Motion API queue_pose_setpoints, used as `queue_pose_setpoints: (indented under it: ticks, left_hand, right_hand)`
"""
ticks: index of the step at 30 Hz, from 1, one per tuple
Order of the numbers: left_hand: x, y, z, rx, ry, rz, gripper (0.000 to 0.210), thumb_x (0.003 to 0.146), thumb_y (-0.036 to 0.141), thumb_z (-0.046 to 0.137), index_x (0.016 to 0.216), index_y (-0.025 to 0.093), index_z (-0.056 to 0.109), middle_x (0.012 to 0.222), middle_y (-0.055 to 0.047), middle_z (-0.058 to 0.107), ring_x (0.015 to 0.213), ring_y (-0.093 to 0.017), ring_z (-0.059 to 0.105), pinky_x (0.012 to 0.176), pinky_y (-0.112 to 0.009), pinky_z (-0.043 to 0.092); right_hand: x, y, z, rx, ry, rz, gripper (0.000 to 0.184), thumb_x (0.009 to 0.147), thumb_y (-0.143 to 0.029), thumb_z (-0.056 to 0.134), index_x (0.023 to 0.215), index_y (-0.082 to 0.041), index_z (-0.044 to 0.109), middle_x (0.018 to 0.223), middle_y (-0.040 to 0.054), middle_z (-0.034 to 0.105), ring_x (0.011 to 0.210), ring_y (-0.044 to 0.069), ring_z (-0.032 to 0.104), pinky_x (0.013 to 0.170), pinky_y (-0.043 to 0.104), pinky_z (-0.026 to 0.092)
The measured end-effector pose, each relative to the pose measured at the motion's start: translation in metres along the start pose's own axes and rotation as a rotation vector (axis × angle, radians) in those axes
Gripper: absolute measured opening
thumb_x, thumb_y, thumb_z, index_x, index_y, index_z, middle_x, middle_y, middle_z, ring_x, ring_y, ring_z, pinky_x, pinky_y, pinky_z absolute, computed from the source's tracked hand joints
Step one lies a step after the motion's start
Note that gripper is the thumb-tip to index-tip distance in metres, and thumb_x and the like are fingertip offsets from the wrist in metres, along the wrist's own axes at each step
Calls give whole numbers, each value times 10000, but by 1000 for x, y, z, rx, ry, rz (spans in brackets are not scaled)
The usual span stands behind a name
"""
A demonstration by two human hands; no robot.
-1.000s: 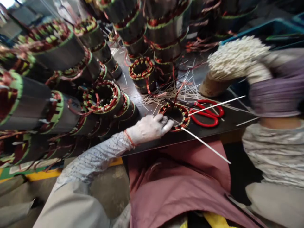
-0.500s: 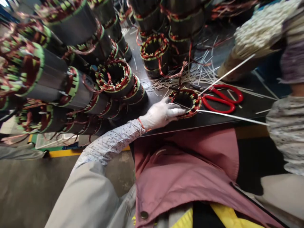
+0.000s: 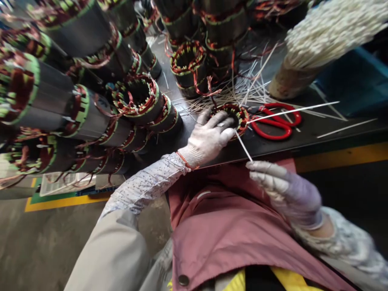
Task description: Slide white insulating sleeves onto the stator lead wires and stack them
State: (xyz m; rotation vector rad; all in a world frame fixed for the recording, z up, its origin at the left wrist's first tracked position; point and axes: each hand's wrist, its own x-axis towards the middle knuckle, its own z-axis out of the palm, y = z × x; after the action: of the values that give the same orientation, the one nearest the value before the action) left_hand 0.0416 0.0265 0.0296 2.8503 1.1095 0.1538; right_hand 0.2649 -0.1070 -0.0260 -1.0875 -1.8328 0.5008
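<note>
Here the left hand [image 3: 209, 137] lies open-gripped on a small stator [image 3: 232, 119]; the right hand's [image 3: 283, 190] grip pinches a white strip [image 3: 243, 146] entering it.

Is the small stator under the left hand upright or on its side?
Upright: the stator sits flat on the table, bore facing up.

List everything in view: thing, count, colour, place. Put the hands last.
stator: one, copper-red and green windings, on the bench edge under the left hand.
stacked stators: many, dark with green and red ends, left and rear.
scissors: one, red handles, right of the stator.
white sticks: big bundle, upper right; loose ones scattered on the bench.
thin stick: one, white, pinched by the right hand.
apron: pink, lap.
left hand: white glove, resting on the stator.
right hand: pale glove.
</note>
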Motion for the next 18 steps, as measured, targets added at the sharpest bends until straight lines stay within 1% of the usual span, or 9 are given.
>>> queue_pose_setpoints:
  ticks: [2,3,4,5,7,10,13,18]
  left_hand:
    - [2,0,-1,-33,-17,-38,369,953,235,677,1322,238,664,1324,-76,728,1336,-266,596,1259,-578,308]
    - [3,-1,-2,-47,-27,-61,426,949,233,687,1371,227,631,1305,-81,734,1315,-254,613,1263,-559,311]
    - [3,-1,-2,-56,-33,-78,478,944,230,697,1412,215,601,1304,-89,733,1296,-248,627,1261,-540,320]
    - [4,-2,-2,-59,-38,-86,514,939,230,706,1437,206,582,1310,-96,730,1287,-248,634,1258,-527,328]
    - [4,-2,-2,-55,-43,-78,511,940,235,709,1436,203,589,1298,-99,734,1274,-251,642,1246,-512,341]
    - [5,-3,0,-41,-33,-51,446,961,250,685,1400,206,624,1245,-96,752,1238,-245,657,1221,-499,365]
    - [6,-4,3,-35,-9,-32,448,963,251,684,1404,204,620,1232,-100,754,1222,-236,660,1208,-490,372]
    - [7,-7,5,-33,-3,-18,453,953,250,698,1397,200,625,1224,-97,760,1205,-244,664,1188,-498,394]
  right_hand:
    - [-11,-7,5,4,-16,-82,527,938,-57,593,1366,-362,641,1303,33,727,1158,177,730,974,309,649]
    - [-15,-10,6,8,-17,-87,642,908,1,590,1433,-368,596,1344,28,711,1192,182,717,1004,313,641]
    - [-17,-11,7,19,-18,-68,719,885,33,592,1474,-379,564,1367,23,700,1209,182,709,1023,304,632]
    - [-18,-13,8,35,-24,-60,759,873,47,591,1493,-390,550,1371,20,698,1210,181,707,1030,286,625]
    - [-17,-13,8,57,-42,-75,787,865,57,582,1504,-401,543,1355,22,706,1194,183,713,1033,263,613]
    - [-12,-14,10,70,-42,-86,788,872,47,580,1513,-408,530,1337,31,716,1170,187,722,1019,258,613]
    - [-10,-15,13,72,-1,-57,783,869,43,597,1504,-413,538,1329,31,721,1150,186,730,996,249,620]
    - [-14,-18,11,74,-5,-38,785,868,44,595,1500,-419,543,1347,31,710,1163,199,726,1004,269,627]
